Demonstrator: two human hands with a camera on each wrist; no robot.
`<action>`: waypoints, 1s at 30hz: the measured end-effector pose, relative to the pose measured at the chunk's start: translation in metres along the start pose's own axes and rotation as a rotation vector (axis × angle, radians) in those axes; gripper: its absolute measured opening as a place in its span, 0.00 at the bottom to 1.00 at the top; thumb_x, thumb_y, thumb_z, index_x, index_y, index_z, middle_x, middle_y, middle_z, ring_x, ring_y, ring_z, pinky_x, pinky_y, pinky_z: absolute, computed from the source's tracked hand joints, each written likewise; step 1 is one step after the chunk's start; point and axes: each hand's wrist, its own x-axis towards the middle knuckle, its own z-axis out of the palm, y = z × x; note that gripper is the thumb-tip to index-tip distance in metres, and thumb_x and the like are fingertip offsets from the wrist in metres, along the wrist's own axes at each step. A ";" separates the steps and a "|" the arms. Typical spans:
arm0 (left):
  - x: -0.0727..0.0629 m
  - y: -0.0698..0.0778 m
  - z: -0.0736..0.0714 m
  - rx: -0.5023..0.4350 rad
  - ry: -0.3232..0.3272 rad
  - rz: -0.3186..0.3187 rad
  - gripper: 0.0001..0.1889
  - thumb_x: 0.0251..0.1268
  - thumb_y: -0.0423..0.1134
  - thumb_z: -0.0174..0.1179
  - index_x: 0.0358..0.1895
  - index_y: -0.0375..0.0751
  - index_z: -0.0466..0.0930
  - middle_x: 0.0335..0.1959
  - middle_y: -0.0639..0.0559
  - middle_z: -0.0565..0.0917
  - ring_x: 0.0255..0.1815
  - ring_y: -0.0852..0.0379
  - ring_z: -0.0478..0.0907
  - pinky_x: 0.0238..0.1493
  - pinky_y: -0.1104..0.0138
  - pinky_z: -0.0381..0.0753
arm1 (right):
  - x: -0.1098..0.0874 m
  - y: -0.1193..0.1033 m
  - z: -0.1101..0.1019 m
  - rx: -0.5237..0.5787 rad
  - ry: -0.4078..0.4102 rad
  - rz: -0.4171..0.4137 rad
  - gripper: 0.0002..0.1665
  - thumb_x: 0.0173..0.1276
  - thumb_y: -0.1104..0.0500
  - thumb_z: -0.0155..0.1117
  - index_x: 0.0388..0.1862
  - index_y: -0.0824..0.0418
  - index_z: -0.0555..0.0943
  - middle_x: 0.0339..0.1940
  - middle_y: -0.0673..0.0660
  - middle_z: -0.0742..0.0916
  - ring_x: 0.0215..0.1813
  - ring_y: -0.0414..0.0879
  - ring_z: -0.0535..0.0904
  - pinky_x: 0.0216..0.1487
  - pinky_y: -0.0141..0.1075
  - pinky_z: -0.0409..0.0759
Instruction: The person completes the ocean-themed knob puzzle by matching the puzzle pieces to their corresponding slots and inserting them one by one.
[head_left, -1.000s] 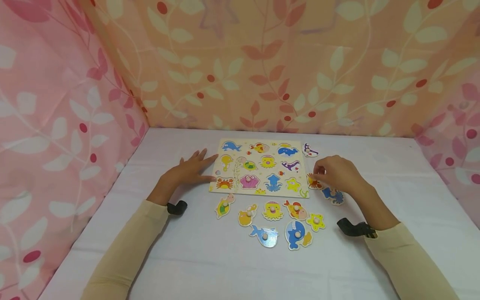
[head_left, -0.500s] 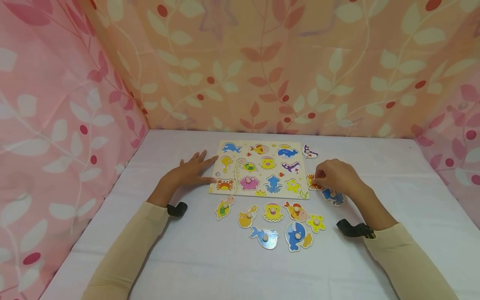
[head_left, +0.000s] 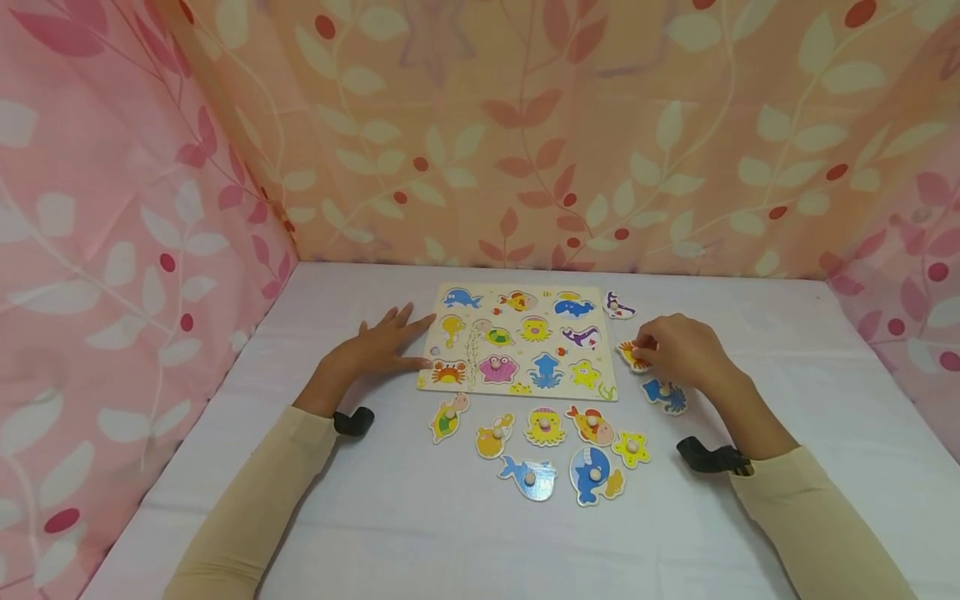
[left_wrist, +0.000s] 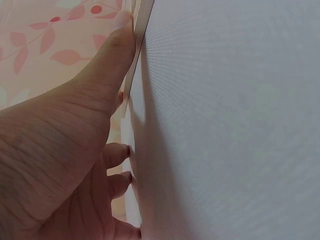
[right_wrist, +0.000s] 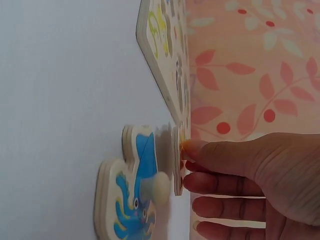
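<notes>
My right hand (head_left: 684, 348) pinches an orange crab puzzle piece (head_left: 628, 357) between thumb and fingertips, just right of the wooden puzzle board (head_left: 558, 392). In the right wrist view, the crab piece (right_wrist: 177, 162) shows edge-on, low over or on the cloth; which one is unclear. Close by lies a blue squid piece (head_left: 666, 396) with a round knob. My left hand (head_left: 375, 346) is spread at the board's left side, its thumb touching the edge. In the left wrist view, the left fingers (left_wrist: 117, 155) reach down to the cloth. A pink shell piece (head_left: 498, 368) sits in the board.
Several knobbed pieces lie in front of the board, including a turtle (head_left: 450, 418), octopus (head_left: 545, 429), starfish (head_left: 632, 450) and blue whale (head_left: 529, 482). A purple piece (head_left: 618, 306) lies at the board's far right. Patterned curtains (head_left: 495, 150) stand behind the white tabletop (head_left: 420, 533).
My right hand has drawn the crab piece slightly right, opening a gap from the board's edge. The squid piece is now more exposed. My left hand stays in place.
</notes>
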 end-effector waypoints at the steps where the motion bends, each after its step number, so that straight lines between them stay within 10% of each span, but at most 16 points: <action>1: 0.000 0.000 0.000 0.001 0.001 -0.001 0.51 0.58 0.75 0.59 0.82 0.68 0.46 0.84 0.44 0.39 0.83 0.38 0.30 0.70 0.27 0.34 | 0.000 0.001 0.000 -0.003 0.007 0.000 0.10 0.67 0.57 0.73 0.41 0.63 0.88 0.31 0.53 0.86 0.36 0.51 0.77 0.42 0.48 0.80; 30: -0.002 0.003 -0.002 0.002 -0.005 -0.004 0.51 0.59 0.74 0.59 0.82 0.67 0.46 0.84 0.43 0.39 0.83 0.38 0.30 0.70 0.27 0.34 | 0.011 0.032 0.005 0.163 -0.017 -0.042 0.10 0.67 0.58 0.73 0.45 0.61 0.89 0.30 0.52 0.85 0.36 0.50 0.75 0.40 0.42 0.76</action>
